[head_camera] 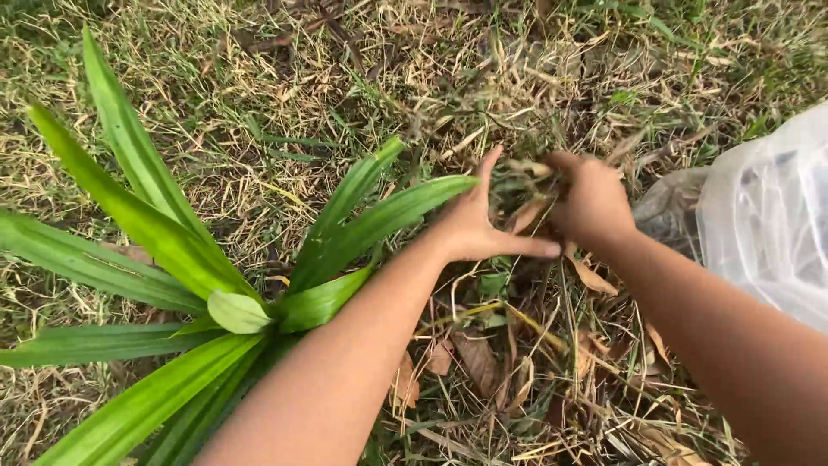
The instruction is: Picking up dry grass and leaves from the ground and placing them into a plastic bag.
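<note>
Ground (259,164): we kneel over dry, patchy grass strewn with straw and brown leaves; its loose surface could hide stones or thorns from our fingers.
Broad-leaved plant (185,259): our left forearm lies just beside its long green leaves, so a careless sweep could bend or tear 1 of them.
Plastic bag (768,216): it sits near our right forearm, thin and translucent; a sharp stalk could puncture it, we judge.
Clump of dry grass and leaves (522,194): it sits between our 2 hands, at the top of the littered patch, and is loose enough to scatter if we lift it unevenly.
Left hand (479,229): fingers spread, thumb out, pressed against the clump's left side rather than clenched.
Right hand (595,203): curled over the clump's right side, grasping dry stalks; blurred, so how firmly we cannot tell.
</note>
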